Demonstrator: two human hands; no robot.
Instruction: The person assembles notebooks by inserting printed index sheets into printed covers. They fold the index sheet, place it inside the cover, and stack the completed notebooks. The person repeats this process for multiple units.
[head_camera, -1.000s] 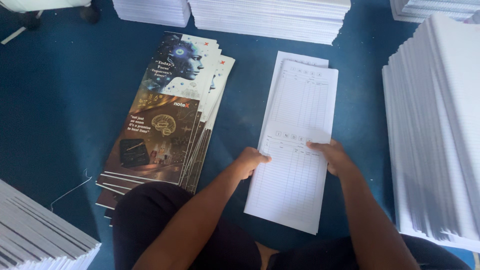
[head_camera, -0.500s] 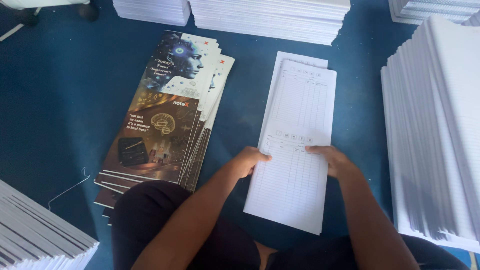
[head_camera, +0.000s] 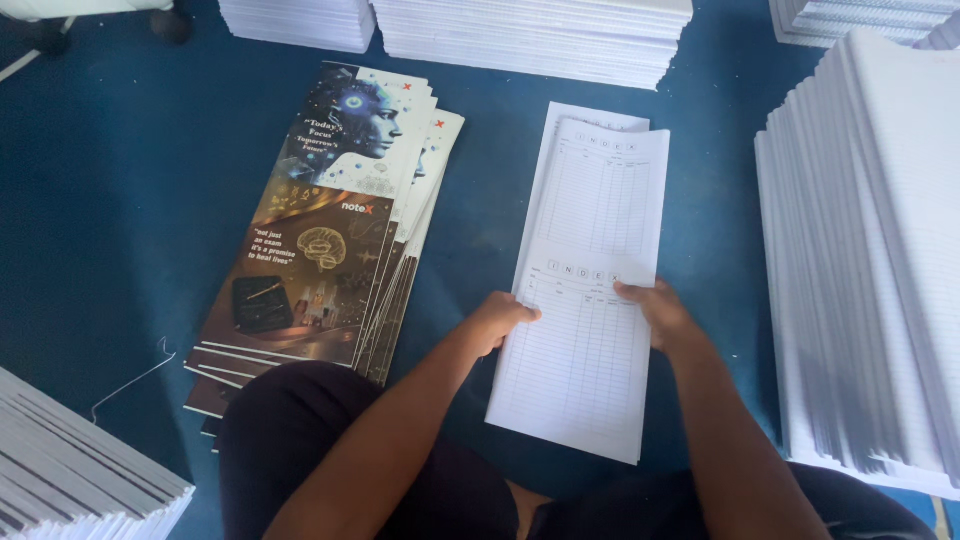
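Note:
A long white sheet printed with ruled tables (head_camera: 595, 250) lies on top of a thin pile of like sheets on the blue floor. My left hand (head_camera: 497, 322) grips its left edge near the middle. My right hand (head_camera: 655, 312) rests on the sheet's right side, fingers pressed on the paper. Left of the sheets lies a fanned stack of glossy printed covers (head_camera: 330, 230), dark with a face and a brain picture.
A tall stack of white ruled paper (head_camera: 870, 250) stands at the right. More white stacks (head_camera: 530, 30) line the far side, and another (head_camera: 70, 470) sits at the lower left. My dark-clothed knees (head_camera: 300, 440) are at the bottom. A thin wire (head_camera: 130, 380) lies on the blue floor.
Both hands have shifted slightly down and right along the sheet; the top sheet sits a little more square on the pile. Nothing else moved.

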